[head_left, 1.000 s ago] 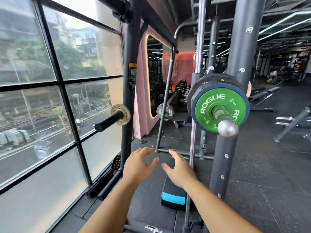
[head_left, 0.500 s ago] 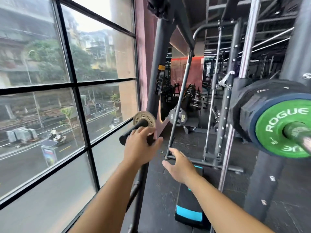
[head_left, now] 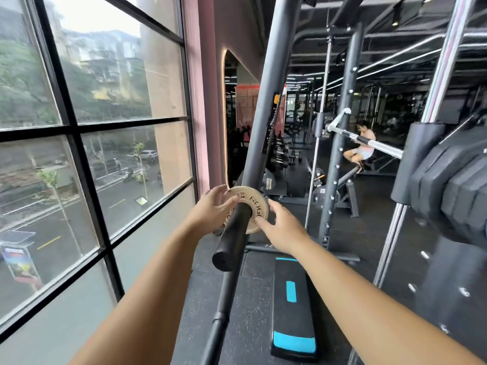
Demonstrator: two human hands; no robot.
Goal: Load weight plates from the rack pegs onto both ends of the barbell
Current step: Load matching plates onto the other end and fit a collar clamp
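A small tan Rogue 0.5 weight plate (head_left: 254, 204) sits far back on a black rack peg (head_left: 232, 241) that points toward me. My left hand (head_left: 210, 212) holds the plate's left rim, with fingers on both its front and back. My right hand (head_left: 284, 230) lies with straight fingers against the plate's lower right face. At the right edge, the barbell (head_left: 369, 142) rests in the rack with thick black plates (head_left: 453, 185) on its near end.
The slanted rack upright (head_left: 266, 106) rises just behind the peg. A black and blue step platform (head_left: 292, 306) lies on the floor below my right arm. A large window (head_left: 87, 159) fills the left side. Another person (head_left: 362, 148) exercises far back.
I have turned left and come closer to the peg. My left hand went from the peg to the plate's rim, and my right hand rose to touch the plate.
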